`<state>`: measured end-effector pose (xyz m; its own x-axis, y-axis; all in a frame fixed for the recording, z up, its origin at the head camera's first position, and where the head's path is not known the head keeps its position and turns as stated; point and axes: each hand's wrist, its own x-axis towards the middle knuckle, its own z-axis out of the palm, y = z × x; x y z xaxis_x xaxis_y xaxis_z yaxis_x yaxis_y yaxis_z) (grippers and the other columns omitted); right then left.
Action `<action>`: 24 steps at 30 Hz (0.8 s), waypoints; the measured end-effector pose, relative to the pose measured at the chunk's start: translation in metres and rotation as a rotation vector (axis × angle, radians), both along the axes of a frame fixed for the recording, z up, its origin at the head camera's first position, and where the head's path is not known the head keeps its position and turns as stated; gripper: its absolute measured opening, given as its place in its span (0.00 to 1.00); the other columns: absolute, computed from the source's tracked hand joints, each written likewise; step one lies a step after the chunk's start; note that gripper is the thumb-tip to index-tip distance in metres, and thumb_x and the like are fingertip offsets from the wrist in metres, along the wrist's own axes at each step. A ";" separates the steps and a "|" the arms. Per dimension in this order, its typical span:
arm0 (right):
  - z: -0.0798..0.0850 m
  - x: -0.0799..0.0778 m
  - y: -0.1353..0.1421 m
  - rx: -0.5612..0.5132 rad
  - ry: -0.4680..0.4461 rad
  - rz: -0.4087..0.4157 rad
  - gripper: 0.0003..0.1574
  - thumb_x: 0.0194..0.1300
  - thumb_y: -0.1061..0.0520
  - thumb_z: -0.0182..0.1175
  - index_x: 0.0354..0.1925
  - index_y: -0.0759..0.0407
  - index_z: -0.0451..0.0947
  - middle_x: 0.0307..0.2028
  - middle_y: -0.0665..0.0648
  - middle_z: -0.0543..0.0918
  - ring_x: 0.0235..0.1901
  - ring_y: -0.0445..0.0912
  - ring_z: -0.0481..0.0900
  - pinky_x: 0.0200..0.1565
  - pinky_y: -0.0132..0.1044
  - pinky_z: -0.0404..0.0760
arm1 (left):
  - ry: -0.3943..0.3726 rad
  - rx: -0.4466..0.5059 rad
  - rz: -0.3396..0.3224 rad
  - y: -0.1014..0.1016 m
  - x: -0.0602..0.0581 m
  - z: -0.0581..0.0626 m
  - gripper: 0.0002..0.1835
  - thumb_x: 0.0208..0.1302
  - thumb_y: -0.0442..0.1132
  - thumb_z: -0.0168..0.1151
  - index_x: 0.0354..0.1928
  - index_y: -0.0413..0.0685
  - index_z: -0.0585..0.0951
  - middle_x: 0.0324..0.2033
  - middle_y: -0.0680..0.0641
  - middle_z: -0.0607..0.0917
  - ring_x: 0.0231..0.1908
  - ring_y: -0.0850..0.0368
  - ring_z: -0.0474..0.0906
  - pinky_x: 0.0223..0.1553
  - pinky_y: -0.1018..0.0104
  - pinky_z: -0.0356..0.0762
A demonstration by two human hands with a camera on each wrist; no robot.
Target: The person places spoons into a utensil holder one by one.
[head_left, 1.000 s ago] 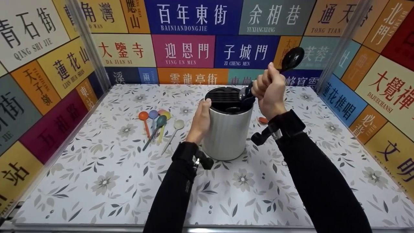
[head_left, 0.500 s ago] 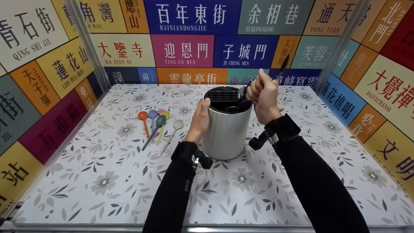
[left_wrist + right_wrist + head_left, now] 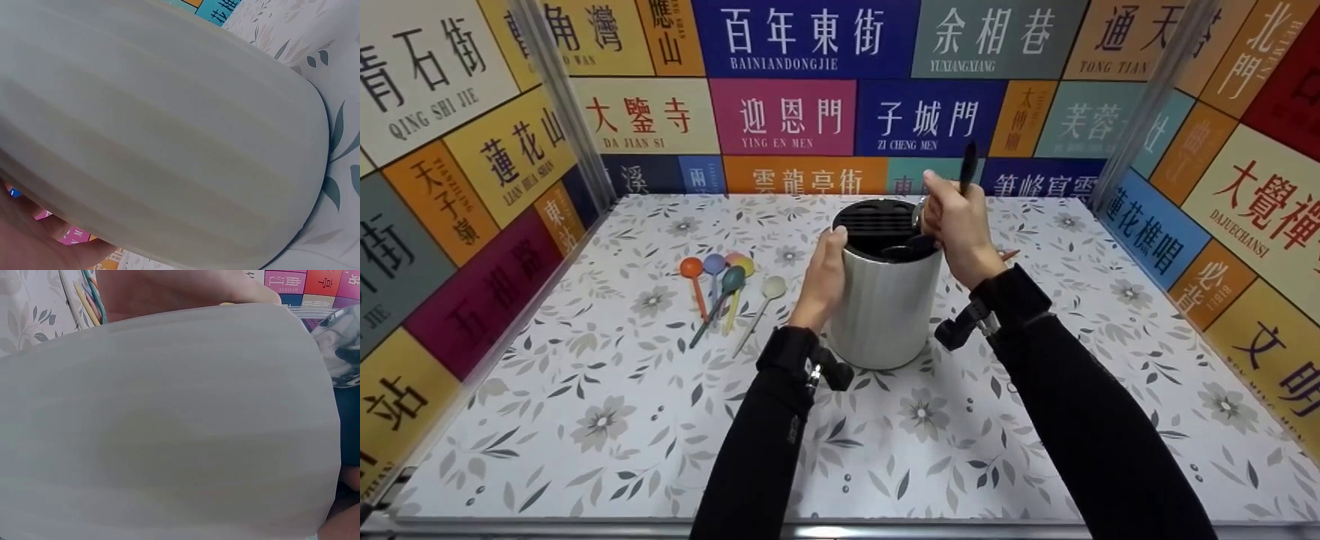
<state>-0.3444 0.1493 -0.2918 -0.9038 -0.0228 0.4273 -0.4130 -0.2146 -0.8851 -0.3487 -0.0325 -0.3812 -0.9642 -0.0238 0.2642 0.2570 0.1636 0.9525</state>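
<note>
A white cylindrical utensil holder (image 3: 885, 315) with a black slotted insert stands upright on the table. My left hand (image 3: 821, 277) grips its left side, thumb near the rim; the left wrist view shows fingers curling round the wall (image 3: 169, 135). Over the right rim, my right hand (image 3: 956, 221) holds a black spoon (image 3: 969, 163), bowl up and seen nearly edge-on. The spoon's shiny metal handle end (image 3: 343, 349) shows beside the rim in the right wrist view. Inside the holder's front opening lies a dark rounded thing (image 3: 896, 252), partly hidden.
Several coloured spoons lie left of the holder, among them an orange one (image 3: 691, 268), a dark green one (image 3: 733, 280) and a pale one (image 3: 772, 288). A bit of an orange-red thing (image 3: 1009, 255) shows behind my right wrist. Sign-covered walls (image 3: 799, 116) enclose the table.
My right hand has moved left and slightly down, closer over the holder's rim. The black spoon has turned, its bowl swinging left from facing the camera to edge-on. My left hand stays put.
</note>
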 end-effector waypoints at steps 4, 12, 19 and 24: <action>-0.001 0.000 0.000 0.027 0.007 -0.011 0.30 0.76 0.59 0.58 0.16 0.54 0.61 0.12 0.46 0.60 0.13 0.38 0.57 0.18 0.30 0.57 | -0.003 -0.006 -0.006 0.000 0.000 -0.001 0.32 0.80 0.58 0.36 0.73 0.46 0.71 0.74 0.42 0.70 0.75 0.48 0.63 0.75 0.54 0.59; 0.003 0.001 0.000 0.143 0.112 -0.128 0.12 0.67 0.62 0.69 0.31 0.61 0.75 0.18 0.53 0.76 0.16 0.43 0.72 0.23 0.34 0.74 | -0.019 0.010 0.018 0.002 -0.001 0.000 0.31 0.79 0.60 0.37 0.66 0.47 0.74 0.69 0.42 0.75 0.69 0.48 0.69 0.72 0.53 0.63; 0.006 0.000 0.003 0.240 0.308 -0.304 0.25 0.64 0.70 0.68 0.57 0.65 0.72 0.42 0.65 0.82 0.39 0.47 0.81 0.44 0.37 0.81 | 0.000 0.001 0.014 0.002 0.000 0.001 0.30 0.80 0.57 0.36 0.67 0.46 0.74 0.73 0.42 0.72 0.73 0.48 0.65 0.74 0.55 0.60; 0.007 -0.001 0.010 0.317 0.339 -0.383 0.26 0.69 0.68 0.65 0.62 0.69 0.70 0.57 0.65 0.77 0.59 0.48 0.77 0.67 0.35 0.72 | -0.004 0.000 -0.013 0.000 0.001 0.000 0.33 0.81 0.55 0.36 0.77 0.45 0.67 0.78 0.43 0.66 0.78 0.49 0.58 0.77 0.58 0.54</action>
